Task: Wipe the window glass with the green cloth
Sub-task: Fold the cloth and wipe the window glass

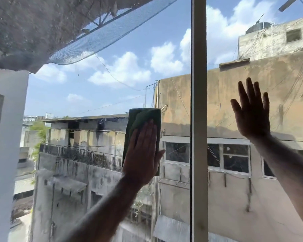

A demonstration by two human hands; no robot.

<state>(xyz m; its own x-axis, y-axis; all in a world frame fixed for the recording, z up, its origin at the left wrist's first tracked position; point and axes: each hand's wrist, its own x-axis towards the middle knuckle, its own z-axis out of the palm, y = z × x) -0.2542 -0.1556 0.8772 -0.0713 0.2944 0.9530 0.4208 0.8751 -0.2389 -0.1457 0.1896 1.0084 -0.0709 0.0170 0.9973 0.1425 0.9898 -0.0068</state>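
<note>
A folded green cloth (143,117) lies flat against the window glass (112,88) of the left pane, near its middle. My left hand (143,154) presses on the cloth's lower half with the fingers straight and together, thumb out to the right. The cloth's upper part shows above my fingertips. On the right pane, my right hand (252,112) rests flat on the glass with the fingers spread and nothing in it.
A pale vertical window frame bar (199,119) divides the two panes, just right of the cloth. A white wall edge (6,137) borders the left pane. Outside are weathered buildings, a net overhead and a cloudy sky.
</note>
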